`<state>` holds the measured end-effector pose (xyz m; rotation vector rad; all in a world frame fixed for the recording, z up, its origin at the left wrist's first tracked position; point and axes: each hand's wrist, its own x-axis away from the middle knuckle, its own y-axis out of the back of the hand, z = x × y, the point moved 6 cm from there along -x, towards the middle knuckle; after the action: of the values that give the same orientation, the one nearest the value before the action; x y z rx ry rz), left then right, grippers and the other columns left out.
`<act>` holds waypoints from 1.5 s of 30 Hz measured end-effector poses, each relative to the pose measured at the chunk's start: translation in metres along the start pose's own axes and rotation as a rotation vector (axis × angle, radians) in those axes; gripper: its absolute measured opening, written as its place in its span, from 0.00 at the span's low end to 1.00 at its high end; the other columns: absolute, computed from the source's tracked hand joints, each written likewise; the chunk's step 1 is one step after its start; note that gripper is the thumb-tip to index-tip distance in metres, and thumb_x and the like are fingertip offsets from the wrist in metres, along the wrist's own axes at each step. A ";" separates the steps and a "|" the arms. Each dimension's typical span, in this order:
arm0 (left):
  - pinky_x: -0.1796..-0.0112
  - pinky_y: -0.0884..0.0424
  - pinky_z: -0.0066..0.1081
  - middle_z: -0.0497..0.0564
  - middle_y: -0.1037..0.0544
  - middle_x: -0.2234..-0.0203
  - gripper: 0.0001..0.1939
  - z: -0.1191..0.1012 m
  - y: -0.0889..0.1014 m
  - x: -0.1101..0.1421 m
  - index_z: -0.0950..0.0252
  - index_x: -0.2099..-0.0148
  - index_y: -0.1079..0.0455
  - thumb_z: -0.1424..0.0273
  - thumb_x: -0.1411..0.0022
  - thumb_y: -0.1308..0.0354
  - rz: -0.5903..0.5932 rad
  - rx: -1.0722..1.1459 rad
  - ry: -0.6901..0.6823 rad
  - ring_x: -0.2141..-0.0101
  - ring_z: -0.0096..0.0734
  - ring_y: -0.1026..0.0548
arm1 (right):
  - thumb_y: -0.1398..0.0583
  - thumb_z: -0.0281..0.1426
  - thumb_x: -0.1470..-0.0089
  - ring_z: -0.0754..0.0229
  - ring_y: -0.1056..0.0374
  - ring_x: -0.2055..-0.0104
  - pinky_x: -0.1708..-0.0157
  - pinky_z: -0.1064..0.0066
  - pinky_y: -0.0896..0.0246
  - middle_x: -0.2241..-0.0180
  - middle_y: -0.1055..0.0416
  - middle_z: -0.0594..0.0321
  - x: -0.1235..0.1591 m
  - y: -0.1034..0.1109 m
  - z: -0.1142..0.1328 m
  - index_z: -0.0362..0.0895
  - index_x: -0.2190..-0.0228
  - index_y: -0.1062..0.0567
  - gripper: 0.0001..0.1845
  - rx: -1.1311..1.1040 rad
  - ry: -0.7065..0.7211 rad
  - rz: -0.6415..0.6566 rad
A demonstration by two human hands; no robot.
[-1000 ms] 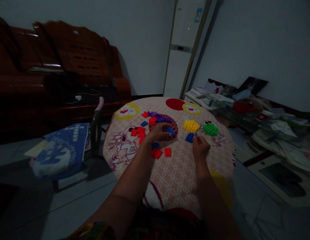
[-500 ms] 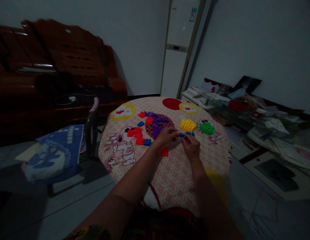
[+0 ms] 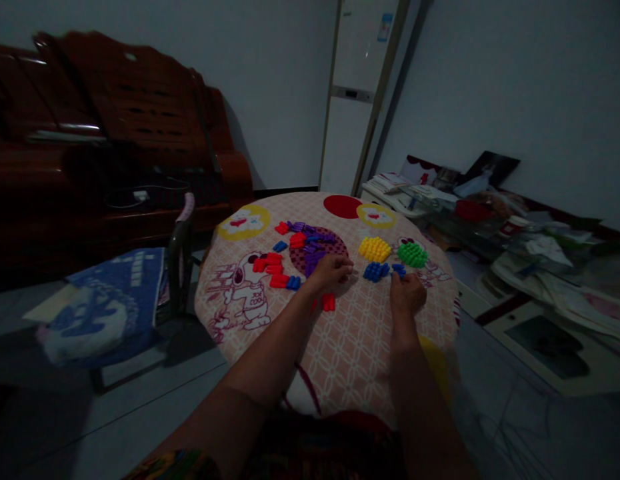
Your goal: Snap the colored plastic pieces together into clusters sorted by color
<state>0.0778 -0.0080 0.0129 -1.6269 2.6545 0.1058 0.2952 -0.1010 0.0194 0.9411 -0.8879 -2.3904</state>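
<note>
One blue piece (image 3: pixel 399 270) is placed just ahead of the right hand (image 3: pixel 410 292), on the right of the blue cluster (image 3: pixel 375 271), small gap between. Yellow cluster (image 3: pixel 375 249) and green cluster (image 3: pixel 413 254) are set just beyond.

Right grip: fingers drawn in together at the piece's near end; whether it is pinched or only touched can't be told. Left hand (image 3: pixel 333 272): fingers loosely bent, partly spread, poised by the purple pieces (image 3: pixel 315 260); whether anything is held under them can't be told.

Handling, as judged: the blue piece is best steered by its near end, light fingertip pressure, kept flat. The clusters shouldn't be bumped; they look easily scattered. Sightline is best left unblocked by the left hand.

Materials: pieces look to be moulded in hard, slightly glossy plastic, probably light. Yellow and green surfaces are broken up by bead-like bumps; red pieces (image 3: pixel 274 270) are blocky, short, apparently grooved; purple ones seem longer and ridged. The round worktop (image 3: pixel 430 317) is covered by a tablecloth (image 3: pixel 360 360), soft-looking, patterned with a pale lattice. Some drag from the fabric should be expected.
</note>
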 end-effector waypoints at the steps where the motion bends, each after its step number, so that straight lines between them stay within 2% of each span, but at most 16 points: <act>1: 0.76 0.31 0.21 0.45 0.24 0.79 0.04 0.000 0.000 0.000 0.70 0.64 0.26 0.75 0.44 0.37 -0.002 -0.002 0.007 0.80 0.21 0.28 | 0.41 0.39 0.45 0.52 0.30 0.67 0.66 0.66 0.43 0.69 0.22 0.51 0.000 0.001 0.001 0.43 0.70 0.21 0.14 0.020 -0.011 0.001; 6: 0.76 0.31 0.22 0.46 0.24 0.78 0.06 0.001 0.000 0.001 0.71 0.63 0.25 0.75 0.45 0.37 0.001 0.006 0.034 0.80 0.21 0.28 | 0.40 0.40 0.46 0.52 0.30 0.67 0.66 0.65 0.42 0.70 0.23 0.51 -0.002 -0.008 0.002 0.44 0.72 0.21 0.14 0.064 -0.016 0.124; 9: 0.76 0.31 0.23 0.47 0.24 0.78 0.06 0.003 0.001 0.001 0.71 0.64 0.25 0.74 0.45 0.37 0.003 0.005 0.032 0.81 0.22 0.28 | 0.41 0.41 0.47 0.52 0.30 0.67 0.66 0.65 0.41 0.71 0.23 0.52 -0.003 -0.008 0.000 0.44 0.73 0.21 0.15 -0.042 -0.008 0.077; 13: 0.75 0.31 0.23 0.46 0.24 0.78 0.07 0.008 0.003 0.000 0.71 0.62 0.25 0.74 0.45 0.37 -0.009 -0.003 0.036 0.80 0.22 0.28 | 0.46 0.35 0.50 0.51 0.28 0.65 0.63 0.65 0.38 0.70 0.22 0.51 -0.007 -0.005 -0.010 0.41 0.70 0.19 0.16 -0.222 -0.018 -0.044; 18: 0.73 0.31 0.23 0.47 0.24 0.79 0.08 0.004 0.008 -0.001 0.71 0.61 0.24 0.74 0.44 0.40 -0.013 -0.141 -0.007 0.78 0.24 0.27 | 0.47 0.32 0.56 0.50 0.26 0.65 0.61 0.64 0.34 0.70 0.21 0.54 -0.014 -0.023 -0.019 0.40 0.63 0.18 0.22 -0.370 -0.059 0.046; 21: 0.68 0.29 0.26 0.49 0.20 0.74 0.09 -0.013 0.031 0.003 0.68 0.61 0.21 0.74 0.44 0.40 -0.082 -0.411 -0.079 0.72 0.29 0.24 | 0.46 0.33 0.57 0.49 0.26 0.65 0.61 0.63 0.32 0.72 0.21 0.55 -0.014 -0.029 -0.023 0.41 0.62 0.18 0.23 -0.388 -0.065 0.051; 23: 0.62 0.28 0.28 0.52 0.17 0.67 0.12 -0.025 0.060 0.010 0.67 0.58 0.20 0.73 0.45 0.39 -0.218 -0.620 -0.086 0.66 0.33 0.22 | 0.46 0.33 0.57 0.49 0.25 0.65 0.62 0.63 0.32 0.72 0.21 0.55 -0.014 -0.030 -0.027 0.42 0.62 0.18 0.23 -0.398 -0.075 0.016; 25: 0.57 0.28 0.31 0.53 0.17 0.63 0.13 -0.034 0.092 0.021 0.66 0.56 0.20 0.72 0.44 0.39 -0.354 -0.797 -0.028 0.61 0.36 0.21 | 0.46 0.32 0.58 0.49 0.25 0.66 0.63 0.63 0.32 0.72 0.21 0.56 -0.013 -0.031 -0.032 0.42 0.63 0.18 0.22 -0.414 -0.081 -0.013; 26: 0.56 0.28 0.31 0.53 0.17 0.62 0.13 -0.035 0.106 0.026 0.66 0.56 0.20 0.72 0.43 0.39 -0.382 -0.868 0.018 0.60 0.36 0.21 | 0.46 0.32 0.58 0.49 0.25 0.66 0.64 0.63 0.31 0.72 0.22 0.56 -0.013 -0.031 -0.033 0.42 0.64 0.18 0.21 -0.421 -0.079 -0.020; 27: 0.57 0.28 0.30 0.53 0.16 0.63 0.12 -0.035 0.116 0.031 0.66 0.57 0.19 0.72 0.43 0.39 -0.373 -0.927 0.066 0.60 0.36 0.21 | 0.46 0.32 0.58 0.49 0.25 0.66 0.65 0.63 0.31 0.72 0.22 0.57 -0.013 -0.031 -0.034 0.42 0.65 0.18 0.21 -0.426 -0.075 -0.024; 29: 0.60 0.29 0.28 0.52 0.16 0.64 0.11 -0.030 0.126 0.040 0.64 0.59 0.19 0.71 0.45 0.37 -0.256 -1.004 0.153 0.62 0.35 0.21 | 0.46 0.32 0.58 0.49 0.25 0.67 0.66 0.63 0.31 0.73 0.22 0.57 -0.013 -0.032 -0.034 0.42 0.66 0.18 0.20 -0.423 -0.065 -0.030; 31: 0.64 0.30 0.25 0.50 0.16 0.66 0.11 -0.022 0.124 0.045 0.62 0.60 0.19 0.69 0.48 0.35 -0.091 -1.049 0.218 0.64 0.34 0.21 | 0.46 0.32 0.58 0.49 0.26 0.68 0.66 0.63 0.32 0.73 0.22 0.57 -0.013 -0.032 -0.034 0.42 0.66 0.19 0.20 -0.416 -0.058 -0.033; 33: 0.68 0.32 0.24 0.49 0.16 0.67 0.12 -0.016 0.117 0.049 0.61 0.62 0.19 0.69 0.52 0.32 0.014 -1.095 0.267 0.66 0.33 0.21 | 0.46 0.32 0.58 0.50 0.26 0.68 0.66 0.63 0.32 0.73 0.22 0.56 -0.013 -0.031 -0.033 0.41 0.65 0.19 0.20 -0.407 -0.058 -0.030; 39: 0.74 0.37 0.23 0.48 0.18 0.72 0.10 -0.020 0.104 0.049 0.61 0.69 0.21 0.75 0.57 0.32 0.019 -1.089 0.282 0.70 0.32 0.23 | 0.46 0.31 0.58 0.49 0.26 0.67 0.65 0.63 0.32 0.72 0.22 0.55 -0.012 -0.029 -0.028 0.40 0.65 0.19 0.21 -0.389 -0.067 -0.006; 43: 0.74 0.37 0.23 0.46 0.19 0.74 0.13 -0.028 0.110 0.054 0.60 0.66 0.21 0.75 0.59 0.31 -0.058 -1.004 0.250 0.72 0.31 0.24 | 0.46 0.31 0.58 0.50 0.26 0.67 0.65 0.64 0.32 0.73 0.22 0.56 -0.011 -0.028 -0.027 0.41 0.64 0.19 0.21 -0.393 -0.061 0.007; 45: 0.73 0.37 0.23 0.46 0.19 0.73 0.15 -0.027 0.110 0.059 0.60 0.65 0.21 0.75 0.61 0.30 -0.044 -0.998 0.237 0.71 0.31 0.24 | 0.46 0.31 0.58 0.50 0.26 0.67 0.65 0.64 0.32 0.73 0.22 0.56 -0.011 -0.029 -0.028 0.40 0.64 0.19 0.21 -0.395 -0.068 0.010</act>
<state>-0.0466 -0.0127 0.0413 -1.9578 2.9050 1.5287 0.3186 -0.0852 -0.0114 0.7021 -0.4134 -2.4723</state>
